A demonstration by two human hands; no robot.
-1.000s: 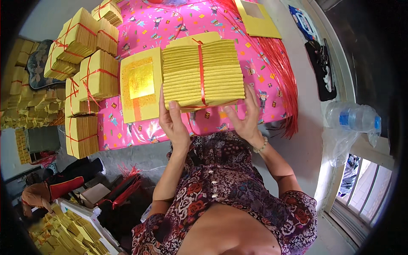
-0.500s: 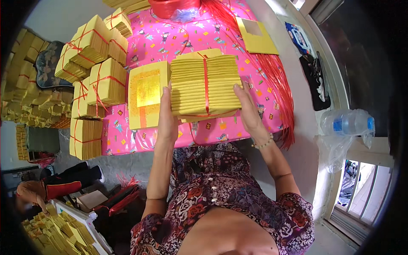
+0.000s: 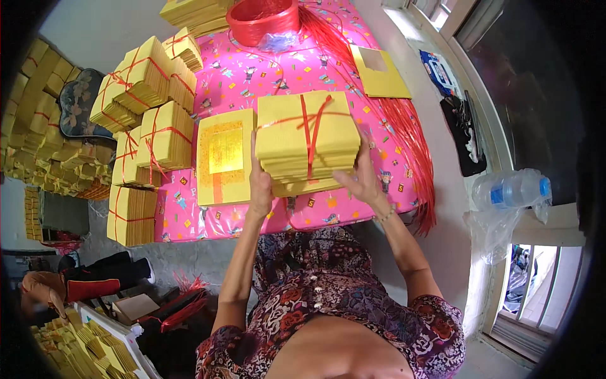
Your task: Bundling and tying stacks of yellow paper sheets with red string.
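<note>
Between my two hands is a thick bundle of yellow paper point(image 3: 284, 126), bound crosswise with red plastic string point(image 3: 307, 129) that is knotted on the top face. My left hand point(image 3: 261, 186) grips the bundle's left side, its fingers partly hidden behind the paper. On the right side, my right hand point(image 3: 365, 180) has its fingers along the edge and its thumb toward the near lower corner. Directly left of the bundle lies a flat yellow paper stack point(image 3: 206, 186) with a shiny gold square on top.
Tied yellow bundles point(image 3: 167, 132) line the table's left edge. A red tub point(image 3: 264, 24) and long red strings point(image 3: 413, 151) lie on the pink patterned cloth point(image 3: 237, 76). A plastic bottle point(image 3: 511, 189) rests by the window. At lower left, another person point(image 3: 47, 287) is beside more yellow paper.
The bundle has been tipped so that its broad top face with the knot shows instead of its layered edge. My right hand has shifted toward its lower right corner.
</note>
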